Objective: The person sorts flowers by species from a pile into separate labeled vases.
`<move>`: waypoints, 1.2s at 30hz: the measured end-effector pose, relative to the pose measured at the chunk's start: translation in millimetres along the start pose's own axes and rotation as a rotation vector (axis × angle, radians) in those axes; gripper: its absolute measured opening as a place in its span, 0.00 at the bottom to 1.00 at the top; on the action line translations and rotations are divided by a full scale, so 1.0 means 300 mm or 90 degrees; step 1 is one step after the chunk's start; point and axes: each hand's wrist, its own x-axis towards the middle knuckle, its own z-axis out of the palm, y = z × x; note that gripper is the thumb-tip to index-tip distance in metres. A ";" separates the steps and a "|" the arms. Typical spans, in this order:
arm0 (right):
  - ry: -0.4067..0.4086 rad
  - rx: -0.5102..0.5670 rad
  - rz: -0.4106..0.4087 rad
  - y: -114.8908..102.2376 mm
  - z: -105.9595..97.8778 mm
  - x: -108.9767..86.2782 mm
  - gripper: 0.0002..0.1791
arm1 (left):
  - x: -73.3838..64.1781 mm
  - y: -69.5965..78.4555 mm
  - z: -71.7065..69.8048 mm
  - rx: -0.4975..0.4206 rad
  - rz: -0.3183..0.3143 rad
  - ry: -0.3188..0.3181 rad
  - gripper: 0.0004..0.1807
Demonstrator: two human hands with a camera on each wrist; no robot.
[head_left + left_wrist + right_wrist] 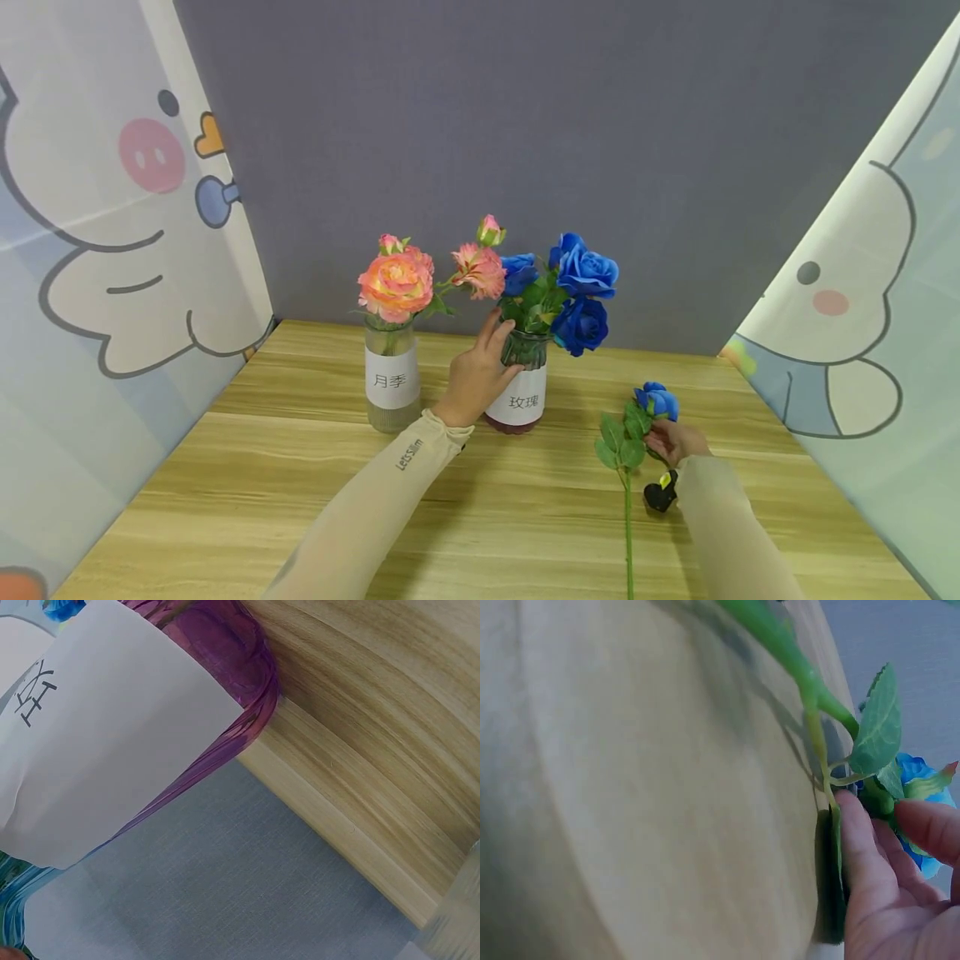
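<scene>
In the head view my left hand (480, 379) has its fingers spread against the left side and neck of a glass vase (513, 427), with a white paper label. This vase has a purple base (259, 712) and contains several blue roses (587, 271). Lower right, my right hand (677, 442) pinches a single blue rose (657, 402) just below its bloom. The green stem (780, 645) and leaves (877, 739) of that rose show in the right wrist view. Its stem stretches toward the table's front edge. Only a fingertip of the left hand enters the left wrist view.
Left of the labelled vase stands a clear vase (393, 418) with pink-orange flowers (396, 285) and a white label. A dark heart-shaped object (658, 497) with a yellow mark is beside my right wrist. A grey panel (480, 108) borders the wooden table (300, 400) at the back.
</scene>
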 end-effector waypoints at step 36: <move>0.064 -0.090 -0.080 -0.022 0.064 -0.007 0.09 | -0.001 0.000 0.003 -0.020 -0.007 0.001 0.43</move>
